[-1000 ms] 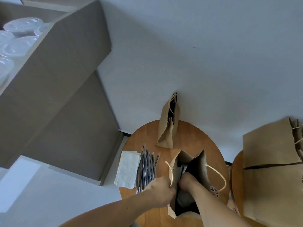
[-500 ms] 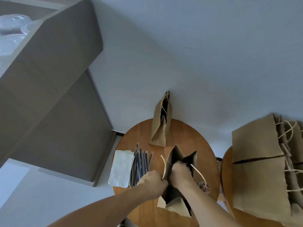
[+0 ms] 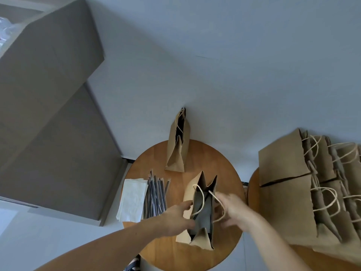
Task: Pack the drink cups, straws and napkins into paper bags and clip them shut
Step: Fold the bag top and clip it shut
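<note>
An open brown paper bag (image 3: 202, 238) with twine handles stands on the near half of a round wooden table (image 3: 224, 169). My left hand (image 3: 175, 220) grips the bag's left wall, thumb at the rim. My right hand (image 3: 235, 210) is blurred, its fingers spread against the bag's right side by the handle. The bag's inside is dark and I cannot see what it holds. A bundle of wrapped dark straws (image 3: 155, 196) and a stack of white napkins (image 3: 132, 200) lie left of the bag.
A second paper bag (image 3: 177, 147) stands at the table's far edge against the wall. A pile of flat paper bags (image 3: 283, 182) lies on another table (image 3: 254, 184) to the right. Large cardboard boxes (image 3: 48, 94) rise at the left, with clear lidded cups (image 3: 4, 30) barely visible on top.
My right hand has come out of the bag and now lies on its outer right side. The bag's mouth has spread wider and the bag stands more upright.
</note>
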The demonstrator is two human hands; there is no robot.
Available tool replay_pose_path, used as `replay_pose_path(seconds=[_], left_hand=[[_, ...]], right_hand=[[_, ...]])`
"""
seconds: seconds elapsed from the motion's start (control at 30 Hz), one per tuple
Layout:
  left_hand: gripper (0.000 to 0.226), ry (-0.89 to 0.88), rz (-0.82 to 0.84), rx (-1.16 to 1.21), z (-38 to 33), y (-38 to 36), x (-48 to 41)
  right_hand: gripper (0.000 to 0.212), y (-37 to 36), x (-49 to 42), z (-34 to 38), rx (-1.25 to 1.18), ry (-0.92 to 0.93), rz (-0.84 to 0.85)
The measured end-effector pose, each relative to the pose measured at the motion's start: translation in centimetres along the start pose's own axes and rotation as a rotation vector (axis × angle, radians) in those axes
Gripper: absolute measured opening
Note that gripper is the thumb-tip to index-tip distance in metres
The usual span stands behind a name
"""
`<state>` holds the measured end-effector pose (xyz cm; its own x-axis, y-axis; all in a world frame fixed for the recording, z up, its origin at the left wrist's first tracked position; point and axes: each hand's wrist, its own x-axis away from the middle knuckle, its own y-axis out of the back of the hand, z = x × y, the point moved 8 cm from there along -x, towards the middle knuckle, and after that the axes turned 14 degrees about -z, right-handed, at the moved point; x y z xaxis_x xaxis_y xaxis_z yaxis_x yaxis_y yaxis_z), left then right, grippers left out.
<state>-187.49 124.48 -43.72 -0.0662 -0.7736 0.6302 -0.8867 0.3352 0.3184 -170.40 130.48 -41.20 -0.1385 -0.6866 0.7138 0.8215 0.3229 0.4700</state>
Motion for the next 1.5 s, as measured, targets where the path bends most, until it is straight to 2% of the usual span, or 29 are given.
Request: replay_pose_path(seconds=[0.07, 0.17, 0.23, 0.3, 0.33, 0.37, 0.47, 0.5, 0.6, 0.7, 0.77, 0.87, 0.9, 1.07, 1.17, 1.33, 1.5], left_hand=[[0.092, -0.034, 0.011, -0.034, -0.3, -1.2, 0.1], [0.091, -0.058, -0.1, -0.163, -0.8, -2.6, 0.2], [0.069, -0.044, -0.237, -0.292, -1.2, -3.0, 0.0], [0.035, -0.043, -0.361, -0.395, -1.9, -2.9, -0.3], [0.026, -0.05, -0.391, -0.421, -2.2, -2.7, -0.5], [0.024, -0.062, -0.399, -0.441, -2.4, -2.6, -0.7], [0.027, -0.127, -0.408, -0.532, -3.5, -1.6, -1.3], [0.028, -0.15, -0.415, -0.572, -3.9, -1.1, -1.5], [0.029, -0.193, -0.41, -0.678, -4.8, 0.1, -2.3], [0.028, -0.227, -0.36, -0.763, -5.3, 1.4, -2.8], [0.03, -0.276, -0.288, -0.817, -5.9, 1.6, -3.0], [0.03, -0.318, -0.231, -0.793, -7.0, 2.0, -3.4], [0.026, -0.325, -0.224, -0.772, -7.3, 2.2, -3.6], [0.028, -0.332, -0.191, -0.762, -7.4, 1.8, -3.8], [0.024, -0.326, -0.226, -0.73, -7.5, 1.5, -3.8], [0.019, -0.343, -0.342, -0.696, -9.0, 2.5, -4.7], [0.018, -0.351, -0.412, -0.652, -9.5, 2.8, -6.3]], right_hand=[[0.034, -2.4, 0.4, -1.2, -0.116, -0.008, 0.124], [0.034, -3.5, 0.2, -1.2, -0.204, 0.051, 0.104], [0.031, -3.2, -0.1, -0.6, -0.124, 0.19, 0.031], [0.024, -3.3, -0.4, -0.3, 0.053, 0.353, 0.012], [0.022, -3.3, -0.6, -0.4, 0.165, 0.428, 0.007], [0.022, -2.8, -0.8, -0.3, 0.279, 0.503, -0.033], [0.034, 0.8, -0.2, 2.0, 0.46, 0.854, -0.413], [0.04, 1.5, 0.1, 2.6, 0.487, 0.962, -0.49], [0.063, 2.1, -0.4, 3.8, 0.64, 1.122, -0.518], [0.069, 2.3, -1.3, 4.6, 0.751, 1.182, -0.531], [0.062, 2.5, -1.7, 5.3, 0.769, 1.21, -0.538], [0.022, 2.5, -2.3, 5.8, 0.782, 1.268, -0.518], [0.016, 2.7, -2.6, 5.8, 0.78, 1.262, -0.508], [0.014, 3.1, -3.0, 6.1, 0.708, 1.24, -0.409], [0.015, 3.6, -3.1, 6.5, 0.71, 1.244, -0.376], [0.009, 5.4, -3.3, 7.5, 0.597, 1.233, -0.466], [0.015, 6.0, -4.0, 6.7, 0.55, 1.201, -0.484]])
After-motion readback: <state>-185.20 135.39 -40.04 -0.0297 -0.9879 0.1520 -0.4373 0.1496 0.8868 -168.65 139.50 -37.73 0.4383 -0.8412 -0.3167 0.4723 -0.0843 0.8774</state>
